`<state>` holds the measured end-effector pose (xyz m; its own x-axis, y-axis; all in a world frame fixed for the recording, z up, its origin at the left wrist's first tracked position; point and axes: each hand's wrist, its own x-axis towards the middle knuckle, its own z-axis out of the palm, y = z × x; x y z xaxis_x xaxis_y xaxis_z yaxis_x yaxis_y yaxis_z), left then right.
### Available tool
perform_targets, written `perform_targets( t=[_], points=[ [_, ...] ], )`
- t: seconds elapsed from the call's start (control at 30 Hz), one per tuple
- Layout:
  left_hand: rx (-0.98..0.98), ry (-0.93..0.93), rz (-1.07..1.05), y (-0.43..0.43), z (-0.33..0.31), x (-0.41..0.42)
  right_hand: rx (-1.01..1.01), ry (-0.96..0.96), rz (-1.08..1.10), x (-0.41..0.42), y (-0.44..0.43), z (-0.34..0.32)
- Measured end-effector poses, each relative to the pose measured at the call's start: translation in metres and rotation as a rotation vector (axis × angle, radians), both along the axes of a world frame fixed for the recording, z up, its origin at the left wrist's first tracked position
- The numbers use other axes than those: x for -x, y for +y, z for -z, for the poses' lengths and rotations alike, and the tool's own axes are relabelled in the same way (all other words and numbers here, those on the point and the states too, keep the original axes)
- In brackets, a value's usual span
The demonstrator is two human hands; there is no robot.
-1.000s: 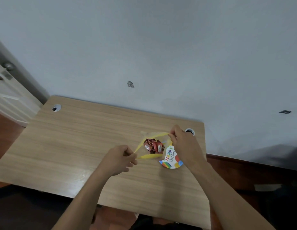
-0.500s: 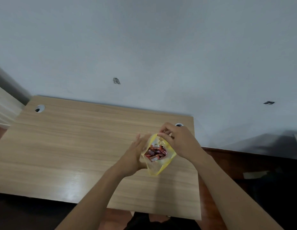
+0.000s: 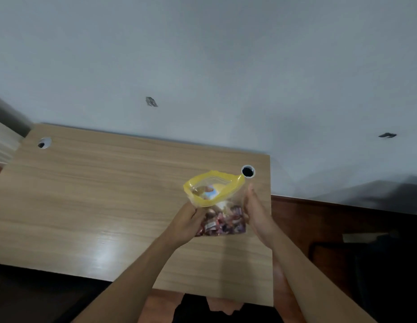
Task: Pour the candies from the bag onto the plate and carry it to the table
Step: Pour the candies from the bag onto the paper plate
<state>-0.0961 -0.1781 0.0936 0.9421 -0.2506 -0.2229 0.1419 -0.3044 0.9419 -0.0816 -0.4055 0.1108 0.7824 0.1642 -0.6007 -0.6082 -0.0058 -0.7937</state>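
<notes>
A clear plastic bag (image 3: 220, 206) with a yellow rim is held upright above the wooden desk (image 3: 109, 194), its mouth wide open and facing away from me. Red-wrapped candies (image 3: 222, 223) fill its lower part. My left hand (image 3: 187, 223) grips the bag's left side. My right hand (image 3: 257, 212) lies flat against its right side, fingers straight. Through the open mouth a bit of the colourful paper plate (image 3: 211, 194) shows; the bag hides most of it.
The desk has two round cable holes, one at the far left (image 3: 44, 142) and another at the far right corner (image 3: 247, 171). A pale wall stands right behind the desk. Dark red floor and dark objects lie to the right.
The bag came off the desk and turned upright with its mouth open and facing away. Both hands shifted from pulling the rim to holding the bag's sides. The plate is now mostly covered.
</notes>
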Motion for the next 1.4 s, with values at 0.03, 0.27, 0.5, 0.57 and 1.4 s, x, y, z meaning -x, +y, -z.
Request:
perform_targets(
  t=[0.03,0.27,0.5,0.57,1.4],
  points=[
    [0.026,0.032,0.015,-0.006,0.003,-0.002,0.03,0.012,-0.046,0.003,0.0,0.008],
    [0.017,0.276,-0.098,-0.031,0.067,-0.018,0.154,0.076,-0.118,0.007,-0.004,0.043],
    [-0.238,0.491,-0.284,-0.056,0.105,-0.009,0.273,0.175,-0.181,0.007,-0.015,0.083],
    [-0.27,0.564,-0.275,-0.058,0.112,-0.011,0.282,0.196,-0.197,0.007,-0.016,0.096],
    [-0.244,0.72,-0.22,-0.057,0.152,-0.003,0.391,0.28,-0.299,0.001,-0.022,0.14]
  ],
)
